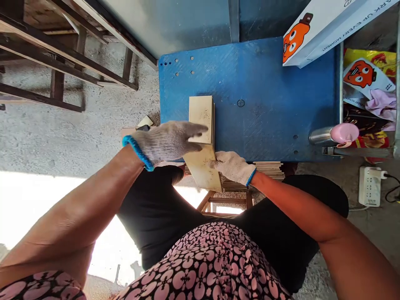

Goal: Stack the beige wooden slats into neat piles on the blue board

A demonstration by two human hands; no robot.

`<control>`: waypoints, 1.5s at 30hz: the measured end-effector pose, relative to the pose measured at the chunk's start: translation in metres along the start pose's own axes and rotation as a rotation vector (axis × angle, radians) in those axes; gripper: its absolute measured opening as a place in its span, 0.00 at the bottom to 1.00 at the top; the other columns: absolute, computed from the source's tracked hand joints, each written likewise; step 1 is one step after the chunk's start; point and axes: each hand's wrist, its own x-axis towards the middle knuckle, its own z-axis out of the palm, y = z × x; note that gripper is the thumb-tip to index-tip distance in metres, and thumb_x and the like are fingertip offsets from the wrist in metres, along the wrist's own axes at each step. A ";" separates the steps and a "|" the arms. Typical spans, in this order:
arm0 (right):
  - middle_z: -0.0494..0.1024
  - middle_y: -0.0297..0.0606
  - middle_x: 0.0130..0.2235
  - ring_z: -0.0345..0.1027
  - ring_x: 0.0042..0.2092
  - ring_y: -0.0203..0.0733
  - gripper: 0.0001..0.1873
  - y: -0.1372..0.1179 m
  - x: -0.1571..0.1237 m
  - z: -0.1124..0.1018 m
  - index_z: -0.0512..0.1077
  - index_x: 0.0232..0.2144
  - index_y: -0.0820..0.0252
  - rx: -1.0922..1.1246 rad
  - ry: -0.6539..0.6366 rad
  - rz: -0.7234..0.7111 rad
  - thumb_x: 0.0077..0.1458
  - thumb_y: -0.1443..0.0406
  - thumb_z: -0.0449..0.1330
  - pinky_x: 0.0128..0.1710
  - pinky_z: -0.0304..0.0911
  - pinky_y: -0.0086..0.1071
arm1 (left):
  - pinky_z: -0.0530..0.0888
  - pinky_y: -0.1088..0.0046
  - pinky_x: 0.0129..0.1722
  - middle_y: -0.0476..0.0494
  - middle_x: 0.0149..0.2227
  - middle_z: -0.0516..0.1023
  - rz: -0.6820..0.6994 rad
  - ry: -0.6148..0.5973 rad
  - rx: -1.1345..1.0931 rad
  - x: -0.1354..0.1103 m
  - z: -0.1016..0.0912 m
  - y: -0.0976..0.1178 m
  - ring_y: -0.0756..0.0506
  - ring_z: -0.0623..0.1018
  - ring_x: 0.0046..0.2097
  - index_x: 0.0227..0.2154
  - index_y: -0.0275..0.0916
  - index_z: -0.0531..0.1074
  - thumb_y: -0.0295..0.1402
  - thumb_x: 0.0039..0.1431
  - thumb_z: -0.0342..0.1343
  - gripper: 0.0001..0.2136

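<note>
A thin pale rectangular board tilts over the near edge of the blue table, its upper end on a stack of similar boards. My right hand, in a knit glove with a blue cuff, pinches this board by its right edge. My left hand, gloved the same way, is above the board and the stack. Its fingers stretch to the right and are apart, with nothing held in them. Whether the left fingertips touch the boards I cannot tell.
The blue table carries a white box at the back right. A steel bottle with a pink lid lies near its right edge. More stacked boards show below the near edge. A power strip is at the right.
</note>
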 end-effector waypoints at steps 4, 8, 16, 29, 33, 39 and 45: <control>0.83 0.35 0.42 0.74 0.43 0.41 0.08 0.009 0.013 -0.018 0.80 0.39 0.54 0.224 0.154 0.072 0.59 0.61 0.64 0.44 0.67 0.32 | 0.69 0.51 0.58 0.34 0.63 0.64 -0.037 0.090 -0.109 -0.009 0.009 0.002 0.28 0.64 0.65 0.69 0.44 0.50 0.49 0.52 0.63 0.45; 0.82 0.35 0.38 0.74 0.38 0.39 0.12 0.024 0.026 -0.022 0.80 0.38 0.56 0.509 0.253 0.020 0.55 0.55 0.66 0.39 0.71 0.32 | 0.68 0.52 0.60 0.28 0.66 0.58 -0.090 0.043 -0.285 -0.031 0.030 0.018 0.29 0.64 0.65 0.70 0.38 0.39 0.51 0.45 0.69 0.57; 0.78 0.34 0.27 0.71 0.28 0.37 0.21 0.032 0.030 -0.024 0.76 0.31 0.60 0.694 0.319 0.129 0.45 0.49 0.70 0.29 0.71 0.30 | 0.64 0.54 0.62 0.20 0.65 0.57 -0.268 0.024 -0.316 -0.030 0.085 0.074 0.27 0.63 0.65 0.69 0.26 0.36 0.47 0.36 0.72 0.66; 0.74 0.32 0.22 0.65 0.22 0.32 0.06 0.018 0.034 -0.044 0.74 0.28 0.61 0.941 0.599 0.222 0.52 0.63 0.64 0.27 0.72 0.30 | 0.74 0.60 0.50 0.28 0.54 0.69 -0.422 -0.018 -0.260 0.037 0.060 0.040 0.31 0.75 0.54 0.59 0.35 0.56 0.52 0.35 0.71 0.50; 0.73 0.31 0.22 0.65 0.22 0.31 0.06 0.016 0.035 -0.043 0.73 0.28 0.61 0.948 0.555 0.248 0.53 0.64 0.64 0.26 0.72 0.29 | 0.74 0.58 0.50 0.27 0.52 0.71 -0.518 0.028 -0.164 0.069 0.051 0.022 0.30 0.77 0.52 0.56 0.33 0.58 0.52 0.35 0.71 0.48; 0.73 0.31 0.23 0.63 0.21 0.29 0.06 0.014 0.035 -0.042 0.71 0.28 0.62 0.929 0.495 0.278 0.56 0.66 0.62 0.26 0.70 0.28 | 0.74 0.58 0.51 0.23 0.56 0.69 -0.603 -0.013 -0.160 0.098 0.049 0.023 0.31 0.75 0.55 0.61 0.32 0.54 0.50 0.37 0.72 0.51; 0.73 0.32 0.23 0.63 0.22 0.30 0.06 0.016 0.037 -0.042 0.71 0.28 0.62 0.899 0.484 0.292 0.57 0.66 0.61 0.26 0.70 0.28 | 0.73 0.55 0.53 0.22 0.57 0.68 -0.635 -0.016 -0.161 0.109 0.065 0.029 0.29 0.73 0.57 0.64 0.32 0.52 0.51 0.34 0.73 0.56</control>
